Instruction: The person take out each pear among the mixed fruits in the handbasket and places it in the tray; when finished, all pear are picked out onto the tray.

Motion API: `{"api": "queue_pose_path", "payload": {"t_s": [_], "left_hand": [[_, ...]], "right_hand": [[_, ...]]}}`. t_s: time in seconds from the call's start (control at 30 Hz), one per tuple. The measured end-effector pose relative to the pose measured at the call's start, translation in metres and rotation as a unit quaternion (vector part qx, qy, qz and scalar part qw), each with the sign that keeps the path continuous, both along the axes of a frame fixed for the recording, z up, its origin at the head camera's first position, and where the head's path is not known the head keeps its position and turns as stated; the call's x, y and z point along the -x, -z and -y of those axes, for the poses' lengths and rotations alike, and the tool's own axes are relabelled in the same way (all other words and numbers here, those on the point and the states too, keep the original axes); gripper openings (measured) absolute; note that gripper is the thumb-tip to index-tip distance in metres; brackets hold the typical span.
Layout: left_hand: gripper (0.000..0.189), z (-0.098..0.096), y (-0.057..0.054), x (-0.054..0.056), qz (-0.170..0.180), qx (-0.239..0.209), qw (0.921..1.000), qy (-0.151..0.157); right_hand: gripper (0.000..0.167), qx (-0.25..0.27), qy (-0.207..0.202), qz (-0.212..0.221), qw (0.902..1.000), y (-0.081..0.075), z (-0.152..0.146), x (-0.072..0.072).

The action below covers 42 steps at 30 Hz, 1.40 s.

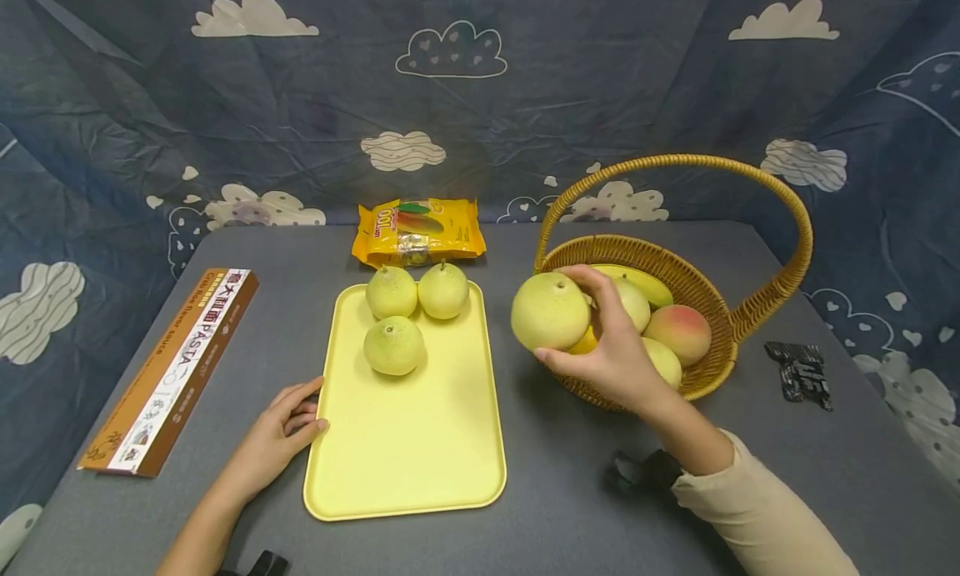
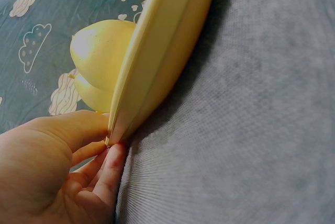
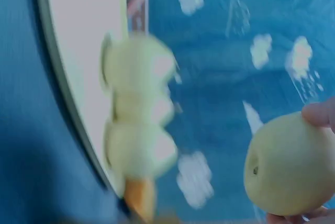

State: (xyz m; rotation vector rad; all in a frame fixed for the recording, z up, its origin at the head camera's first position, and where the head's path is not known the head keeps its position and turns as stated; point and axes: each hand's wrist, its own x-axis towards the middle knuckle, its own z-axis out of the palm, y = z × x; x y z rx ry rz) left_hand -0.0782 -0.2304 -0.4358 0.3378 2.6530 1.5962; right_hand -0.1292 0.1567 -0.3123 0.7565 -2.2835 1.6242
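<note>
My right hand (image 1: 621,361) grips a round yellow-green pear (image 1: 550,311) between thumb and fingers, at the left rim of the wicker basket (image 1: 716,372). In the right wrist view the held pear (image 3: 293,164) shows its dimpled end. My left hand (image 1: 272,443) pinches the left edge of the yellow tray (image 1: 408,455); in the left wrist view the thumb lies over the tray rim (image 2: 157,62) and fingers are below it. Three pears (image 1: 394,345) sit on the tray's far half. Inside the basket are a peach (image 1: 678,336), a banana (image 1: 645,286) and more pale green fruit, partly hidden by my hand.
A yellow snack packet (image 1: 420,232) lies behind the tray. At the left is a long pasta box (image 1: 176,368). A black crinkled wrapper (image 1: 801,374) lies right of the basket, whose tall handle (image 1: 675,161) arches over it. A cloud-patterned cloth (image 1: 480,101) hangs behind the table.
</note>
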Motion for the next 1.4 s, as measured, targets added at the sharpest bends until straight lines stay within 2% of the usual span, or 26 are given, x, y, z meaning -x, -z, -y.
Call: {"api": "queue_pose_path", "payload": {"t_s": [0.13, 0.37, 0.47, 0.6, 0.8, 1.07, 1.4], "left_hand": [[0.058, 0.000, 0.000, 0.001, 0.002, 0.000, 1.0000, 0.001], [0.057, 0.000, 0.002, 0.002, 0.006, 0.002, 1.0000, 0.004], [0.057, 0.000, 0.003, 0.003, 0.009, 0.001, 0.9999, 0.005], [0.058, 0.000, 0.004, 0.003, 0.012, 0.000, 0.9999, 0.005], [0.057, 0.000, 0.003, 0.002, 0.009, 0.000, 0.9999, 0.007], [0.057, 0.000, 0.001, 0.002, 0.012, 0.003, 0.9999, 0.004], [0.057, 0.001, 0.002, 0.001, 0.011, 0.003, 0.9999, 0.002]], "right_hand": [[0.079, -0.013, -0.031, 0.017, 0.9993, 0.005, 0.032, -0.005], [0.080, -0.057, -0.038, 0.054, 0.9962, 0.070, 0.054, 0.025], [0.078, -0.073, -0.039, 0.058, 0.9949, 0.085, 0.058, 0.032], [0.077, -0.089, -0.043, 0.072, 0.9925, 0.097, 0.061, 0.036], [0.077, -0.109, -0.048, 0.077, 0.9899, 0.102, 0.064, 0.040], [0.078, -0.150, -0.046, 0.049, 0.9864, 0.099, 0.072, 0.048], [0.080, -0.170, -0.052, 0.067, 0.9817, 0.096, 0.077, 0.049]]}}
